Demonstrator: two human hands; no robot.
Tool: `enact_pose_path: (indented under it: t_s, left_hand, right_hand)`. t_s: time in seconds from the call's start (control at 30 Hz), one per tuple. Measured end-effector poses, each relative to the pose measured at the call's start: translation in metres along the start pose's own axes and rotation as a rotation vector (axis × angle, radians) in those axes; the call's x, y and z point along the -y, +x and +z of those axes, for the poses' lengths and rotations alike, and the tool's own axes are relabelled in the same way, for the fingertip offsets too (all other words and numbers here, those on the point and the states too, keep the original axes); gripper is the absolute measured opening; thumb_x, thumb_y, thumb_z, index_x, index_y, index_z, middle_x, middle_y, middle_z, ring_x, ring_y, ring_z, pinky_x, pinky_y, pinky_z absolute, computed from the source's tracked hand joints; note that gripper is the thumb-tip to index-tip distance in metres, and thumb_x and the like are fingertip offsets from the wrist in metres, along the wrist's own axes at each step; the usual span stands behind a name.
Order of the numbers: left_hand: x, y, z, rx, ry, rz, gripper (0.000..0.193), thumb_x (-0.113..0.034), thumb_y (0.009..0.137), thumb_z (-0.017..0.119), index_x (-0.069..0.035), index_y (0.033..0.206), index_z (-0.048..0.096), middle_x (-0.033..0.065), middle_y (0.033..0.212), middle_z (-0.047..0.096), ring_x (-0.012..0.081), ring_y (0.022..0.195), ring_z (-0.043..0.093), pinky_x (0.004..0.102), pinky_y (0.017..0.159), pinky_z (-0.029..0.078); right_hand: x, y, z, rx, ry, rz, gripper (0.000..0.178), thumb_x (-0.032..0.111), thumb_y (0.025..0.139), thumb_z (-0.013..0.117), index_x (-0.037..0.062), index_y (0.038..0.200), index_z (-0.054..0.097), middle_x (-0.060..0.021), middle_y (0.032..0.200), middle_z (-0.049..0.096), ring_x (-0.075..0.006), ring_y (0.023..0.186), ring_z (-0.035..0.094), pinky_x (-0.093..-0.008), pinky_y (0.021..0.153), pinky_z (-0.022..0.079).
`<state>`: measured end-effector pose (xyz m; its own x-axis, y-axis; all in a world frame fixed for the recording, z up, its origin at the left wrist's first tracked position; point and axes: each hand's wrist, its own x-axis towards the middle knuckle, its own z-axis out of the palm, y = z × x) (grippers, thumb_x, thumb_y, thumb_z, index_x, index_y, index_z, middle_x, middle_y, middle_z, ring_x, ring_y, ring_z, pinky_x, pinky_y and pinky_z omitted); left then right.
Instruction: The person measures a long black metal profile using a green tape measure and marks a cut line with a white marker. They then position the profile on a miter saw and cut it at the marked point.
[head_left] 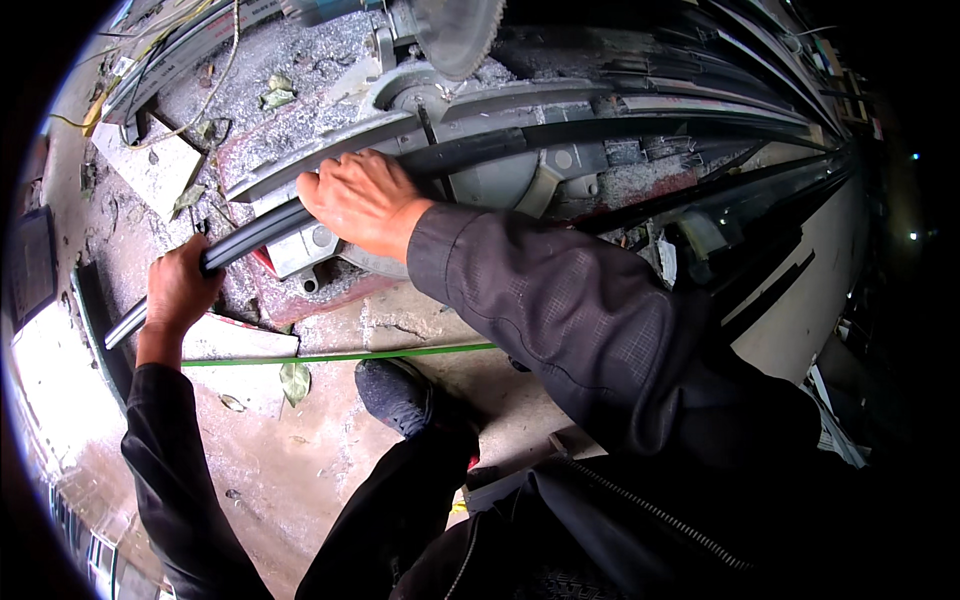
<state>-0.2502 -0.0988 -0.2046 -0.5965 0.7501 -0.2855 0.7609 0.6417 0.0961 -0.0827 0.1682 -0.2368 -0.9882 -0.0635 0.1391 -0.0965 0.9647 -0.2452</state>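
Observation:
A long dark metal profile (255, 237) lies across the table of a mitre saw (492, 182), in front of its grey fence (325, 158). Toward the profile's left end, my left hand (183, 285) is closed around it, and a short, bright stretch sticks out beyond the fist. My right hand (360, 198) grips the same profile from above, left of the saw's slot, fingers curled over its far side. Raised behind the fence is the round toothed saw blade (458, 35), apart from the profile. The undersides of both grips are hidden.
Metal chips and dry leaves (278, 93) litter the floor around the saw. More long dark profiles (700, 55) are stacked at the back right. A green strip (400, 354) crosses the floor by my shoe (393, 395). A pale board (150, 165) and a cable (233, 60) lie far left.

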Motion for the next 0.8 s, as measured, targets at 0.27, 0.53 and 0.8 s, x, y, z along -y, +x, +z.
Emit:
enact_pose_path:
  t_s: [0.27, 0.53, 0.8]
  left_hand:
    - [0.013, 0.003, 0.001, 0.019, -0.009, -0.002, 0.021, -0.019, 0.082, 0.076, -0.009, 0.088, 0.058, 0.0182, 0.082, 0.071, 0.0449, 0.081, 0.069, 0.0538, 0.072, 0.055]
    - [0.039, 0.004, 0.010, 0.024, -0.010, -0.025, 0.020, -0.019, 0.082, 0.077, -0.009, 0.090, 0.061, 0.0186, 0.084, 0.071, 0.0451, 0.083, 0.069, 0.0546, 0.075, 0.055]
    - [0.052, 0.011, 0.010, 0.083, 0.000, -0.065, 0.023, -0.022, 0.082, 0.077, -0.008, 0.091, 0.062, 0.0201, 0.085, 0.071, 0.0453, 0.086, 0.069, 0.0540, 0.077, 0.054]
  right_hand:
    - [0.014, -0.005, 0.003, -0.156, -0.083, 0.000, 0.016, 0.015, 0.094, 0.058, 0.0032, 0.104, 0.058, -0.0130, 0.097, 0.062, -0.0265, 0.095, 0.062, -0.0444, 0.085, 0.051]
    - [0.016, -0.073, -0.027, -0.229, 0.516, 0.523, 0.029, 0.028, 0.098, 0.071, 0.0012, 0.107, 0.062, -0.0114, 0.092, 0.069, -0.0247, 0.081, 0.068, -0.0415, 0.070, 0.058]
    - [-0.018, -0.071, -0.034, -0.168, 1.374, 1.223, 0.044, 0.042, 0.107, 0.062, -0.0010, 0.101, 0.065, -0.0090, 0.087, 0.071, -0.0148, 0.069, 0.068, -0.0272, 0.055, 0.054]
